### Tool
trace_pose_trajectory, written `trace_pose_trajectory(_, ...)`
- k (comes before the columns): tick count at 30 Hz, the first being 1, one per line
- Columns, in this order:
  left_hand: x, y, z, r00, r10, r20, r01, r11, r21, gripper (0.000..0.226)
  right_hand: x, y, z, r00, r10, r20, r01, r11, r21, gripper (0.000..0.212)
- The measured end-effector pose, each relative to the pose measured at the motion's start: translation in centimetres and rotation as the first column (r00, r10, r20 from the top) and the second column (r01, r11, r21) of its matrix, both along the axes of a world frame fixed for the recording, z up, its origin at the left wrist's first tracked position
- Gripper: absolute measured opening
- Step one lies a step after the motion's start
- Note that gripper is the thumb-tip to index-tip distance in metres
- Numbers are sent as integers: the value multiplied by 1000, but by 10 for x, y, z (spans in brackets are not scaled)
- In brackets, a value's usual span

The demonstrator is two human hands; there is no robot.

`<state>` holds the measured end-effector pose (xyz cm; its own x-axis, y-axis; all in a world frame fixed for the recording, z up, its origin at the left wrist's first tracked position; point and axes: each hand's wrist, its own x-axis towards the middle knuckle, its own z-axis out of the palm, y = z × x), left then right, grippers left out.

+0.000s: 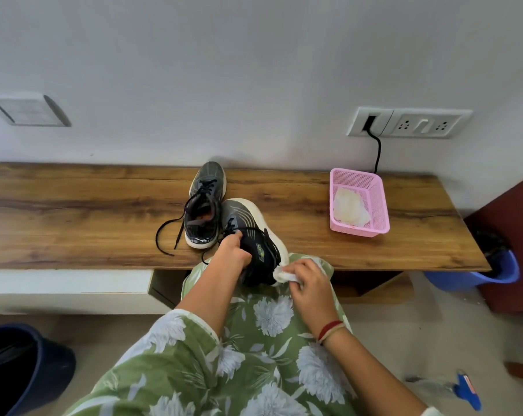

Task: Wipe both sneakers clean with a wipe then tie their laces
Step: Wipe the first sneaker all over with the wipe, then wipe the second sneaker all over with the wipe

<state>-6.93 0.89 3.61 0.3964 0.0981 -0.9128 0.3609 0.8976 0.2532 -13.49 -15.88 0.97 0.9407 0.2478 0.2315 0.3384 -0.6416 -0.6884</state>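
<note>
The left hand (pixel 233 250) grips the near sneaker (pixel 255 232) by its collar at the bench (pixel 74 220) edge; the right hand (pixel 309 282) pinches the wipe (pixel 284 275) against its heel. Hard rubbing could knock it into the second sneaker (pixel 204 202) at ten o'clock

Left hand (pixel 233 252) grips the tilted dark sneaker (pixel 251 235) at its laces. Right hand (pixel 306 280) pinches a white wipe (pixel 282 274) against its heel. Second sneaker (pixel 204 202) upright on the wooden bench (pixel 89 217), laces loose. Pink basket (pixel 374 187) to the right holds wipes.
</note>
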Motion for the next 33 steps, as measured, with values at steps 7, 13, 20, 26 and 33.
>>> trace_pose_trajectory(7,12,-5,-3,1000,-17,11,16,998,65,39,-15,-4,-22,983,162,-89,-171,980,-100,15)
trace_pose_trajectory(13,36,-19,-24,989,-146,1,140,954,265,47,-8,-14,-16,961,-136,-242,219,907,361,25)
trace_pose_trajectory(20,68,-38,-18,979,-200,37,162,878,449,60,-1,-21,-18,867,-162,-471,433,714,551,16)
trace_pose_trajectory(26,102,-52,-19,937,-348,-12,300,790,535,46,1,-20,-28,917,-172,-359,338,814,473,43)
trace_pose_trajectory(33,124,-60,-26,896,-426,-126,410,683,604,44,3,-22,-32,908,-196,-370,361,814,456,46)
